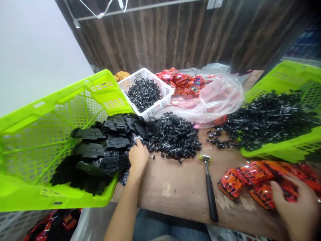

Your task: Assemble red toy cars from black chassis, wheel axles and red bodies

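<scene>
My left hand (138,156) reaches to the edge between a stack of flat black plastic chassis plates (117,142) and a heap of black wheels on metal axles (173,137). Its fingers are curled at the parts; what they hold, if anything, is hidden. On the right, my right hand (298,201) is over a row of shiny red-orange toy car shells (255,172), thumb and fingers apart. Between the hands lies a small hammer (210,190) with a black handle, its head away from me.
Lime-green crates stand at left (82,90) and right (278,78), the right one spilling wheel axles. Behind are a white basket (157,103) of wheel axles and a clear plastic bag (220,93) by more red shells. The brown table (175,187) has worn patches.
</scene>
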{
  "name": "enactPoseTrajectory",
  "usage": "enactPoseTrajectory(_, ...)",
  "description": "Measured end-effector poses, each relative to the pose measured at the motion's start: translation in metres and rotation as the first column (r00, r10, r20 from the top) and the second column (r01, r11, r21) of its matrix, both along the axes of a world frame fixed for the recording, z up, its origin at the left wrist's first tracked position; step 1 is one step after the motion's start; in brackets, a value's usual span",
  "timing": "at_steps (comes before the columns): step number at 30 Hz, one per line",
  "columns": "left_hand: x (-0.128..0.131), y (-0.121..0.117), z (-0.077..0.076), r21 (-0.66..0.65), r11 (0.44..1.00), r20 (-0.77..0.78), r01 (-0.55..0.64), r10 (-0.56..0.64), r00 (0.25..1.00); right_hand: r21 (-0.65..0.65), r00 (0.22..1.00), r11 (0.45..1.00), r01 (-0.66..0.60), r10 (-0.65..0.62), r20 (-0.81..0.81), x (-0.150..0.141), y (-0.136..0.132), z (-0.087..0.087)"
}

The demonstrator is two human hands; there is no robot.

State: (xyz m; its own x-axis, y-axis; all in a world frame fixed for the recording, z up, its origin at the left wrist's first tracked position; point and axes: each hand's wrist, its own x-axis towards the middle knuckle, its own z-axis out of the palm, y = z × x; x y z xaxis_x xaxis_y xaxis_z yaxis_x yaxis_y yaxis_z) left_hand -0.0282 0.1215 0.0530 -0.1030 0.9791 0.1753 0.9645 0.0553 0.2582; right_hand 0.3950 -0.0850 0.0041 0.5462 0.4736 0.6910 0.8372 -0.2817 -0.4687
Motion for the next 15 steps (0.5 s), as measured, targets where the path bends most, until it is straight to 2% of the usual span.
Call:
enactPoseTrajectory(3,0.002,0.026,0.01,-0.177,0.98,0.069,-0.088,0.101,0.992,0.061,0.997,0.997,-0.056,0.052,0.063,-0.024,0.001,0.011)
enactPoseTrajectory(5,0.0,0.036,0.012,-0.175,0.975,0.165,-0.136,0.165,0.972,0.037,0.992,0.993,-0.112,0.109,0.062,-0.04,0.014,0.02)
enactPoseTrajectory(7,-0.006,0.041,0.012,-0.12,0.976,0.311,-0.181,0.21,0.927,-0.11,0.981,0.975,-0.192,0.195,0.014,-0.048,0.04,0.03)
enactPoseTrajectory(8,-0.009,0.042,0.012,-0.084,0.976,0.413,-0.203,0.22,0.884,-0.24,0.972,0.942,-0.233,0.232,-0.029,-0.048,0.057,0.034)
enactPoseTrajectory(9,-0.012,0.041,0.013,-0.057,0.971,0.537,-0.233,0.227,0.812,-0.396,0.962,0.877,-0.271,0.258,-0.088,-0.047,0.077,0.038)
enactPoseTrajectory(10,-0.015,0.04,0.015,-0.05,0.963,0.676,-0.265,0.228,0.701,-0.558,0.952,0.772,-0.306,0.265,-0.155,-0.044,0.098,0.04)
enactPoseTrajectory(11,-0.018,0.037,0.017,-0.061,0.956,0.807,-0.287,0.216,0.549,-0.62,0.947,0.716,-0.321,0.262,-0.187,-0.04,0.118,0.041)
enactPoseTrajectory(13,-0.021,0.027,0.024,-0.11,0.952,0.967,-0.287,0.169,0.19,-0.674,0.941,0.658,-0.337,0.254,-0.223,-0.033,0.156,0.04)
enactPoseTrajectory(14,-0.022,0.02,0.028,-0.124,0.955,0.99,-0.267,0.139,0.036,-0.679,0.94,0.65,-0.341,0.252,-0.23,-0.031,0.171,0.039)
enactPoseTrajectory(15,-0.023,0.011,0.031,-0.121,0.962,0.991,-0.244,0.105,-0.078,-0.683,0.938,0.644,-0.345,0.25,-0.238,-0.029,0.183,0.037)
